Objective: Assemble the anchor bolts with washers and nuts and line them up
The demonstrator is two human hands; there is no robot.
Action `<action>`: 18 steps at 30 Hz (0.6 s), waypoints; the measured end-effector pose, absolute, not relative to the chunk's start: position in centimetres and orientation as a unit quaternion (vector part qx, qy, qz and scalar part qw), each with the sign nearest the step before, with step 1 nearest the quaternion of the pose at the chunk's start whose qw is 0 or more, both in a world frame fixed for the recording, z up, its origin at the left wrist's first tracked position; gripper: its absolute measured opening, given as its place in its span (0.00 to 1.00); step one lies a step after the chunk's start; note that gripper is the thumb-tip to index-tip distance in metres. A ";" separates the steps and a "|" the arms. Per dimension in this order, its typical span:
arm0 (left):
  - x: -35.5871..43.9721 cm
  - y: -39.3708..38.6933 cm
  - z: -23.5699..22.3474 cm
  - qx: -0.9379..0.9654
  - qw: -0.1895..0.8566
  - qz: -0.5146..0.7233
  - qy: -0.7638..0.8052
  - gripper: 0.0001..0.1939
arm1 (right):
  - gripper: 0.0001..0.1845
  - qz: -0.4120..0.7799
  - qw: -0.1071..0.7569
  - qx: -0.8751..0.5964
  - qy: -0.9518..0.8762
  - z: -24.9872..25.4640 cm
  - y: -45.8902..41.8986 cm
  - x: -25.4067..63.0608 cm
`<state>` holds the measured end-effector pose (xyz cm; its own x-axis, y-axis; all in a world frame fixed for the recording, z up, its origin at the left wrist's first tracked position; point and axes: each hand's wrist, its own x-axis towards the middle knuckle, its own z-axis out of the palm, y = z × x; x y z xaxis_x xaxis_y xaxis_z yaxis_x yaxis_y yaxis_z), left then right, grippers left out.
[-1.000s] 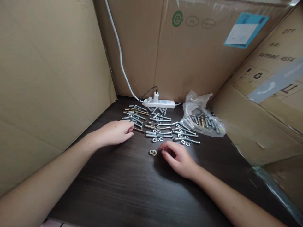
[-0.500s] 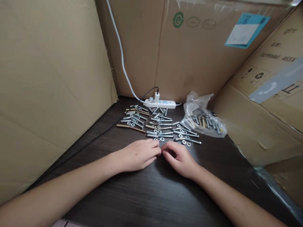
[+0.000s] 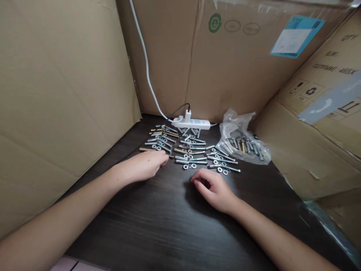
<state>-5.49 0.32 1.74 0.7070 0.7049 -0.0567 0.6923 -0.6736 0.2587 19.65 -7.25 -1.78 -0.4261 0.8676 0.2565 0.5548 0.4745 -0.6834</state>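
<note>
In the head view, the two hands are well apart. We see the left hand [image 3: 146, 163] at the near edge of the left group of hardware, its fingers bent down over a copper-coloured bolt [image 3: 145, 149]; one end shows to the left of the hand, the other to the right. The right hand [image 3: 213, 190] is curled low over the dark table [image 3: 169, 226], thumb and forefinger bent toward each other, just nearer than the silver bolts [image 3: 199, 163] and the washers [image 3: 194, 166].

The bolts lie roughly side by side with rings and nuts beside them, which we judge keeps each set together and easy to pick out. At the far right, a clear plastic bag [image 3: 235, 122] holds more bolts, probably so that they stay gathered. A power strip [image 3: 202, 124] lies at the far edge, against a cardboard box [image 3: 234, 67].

The left hand hides the bolt's middle and its own fingertips, so we cannot tell whether it grips anything. Nothing shows between the right thumb and forefinger, but the space beneath that palm is hidden too. Both forearms are cut off by the frame, and the smallest rings blur together.
</note>
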 end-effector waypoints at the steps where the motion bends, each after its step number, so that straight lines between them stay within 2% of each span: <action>1: -5.9 0.8 1.7 0.914 0.127 0.026 0.385 0.07 | 0.07 0.259 0.302 -0.442 -0.804 -1.8 -7.2 19.6; 10: -7.3 2.4 4.1 0.889 0.092 0.087 0.440 0.10 | 0.07 0.259 0.298 -0.441 -0.806 -1.9 -7.2 19.7; 14: -7.8 2.7 4.3 0.885 0.119 0.060 0.446 0.14 | 0.07 0.260 0.296 -0.441 -0.806 -1.9 -7.3 19.7; 18: -8.2 3.1 3.2 0.892 0.098 0.021 0.441 0.16 | 0.07 0.257 0.297 -0.441 -0.807 -1.7 -7.3 19.7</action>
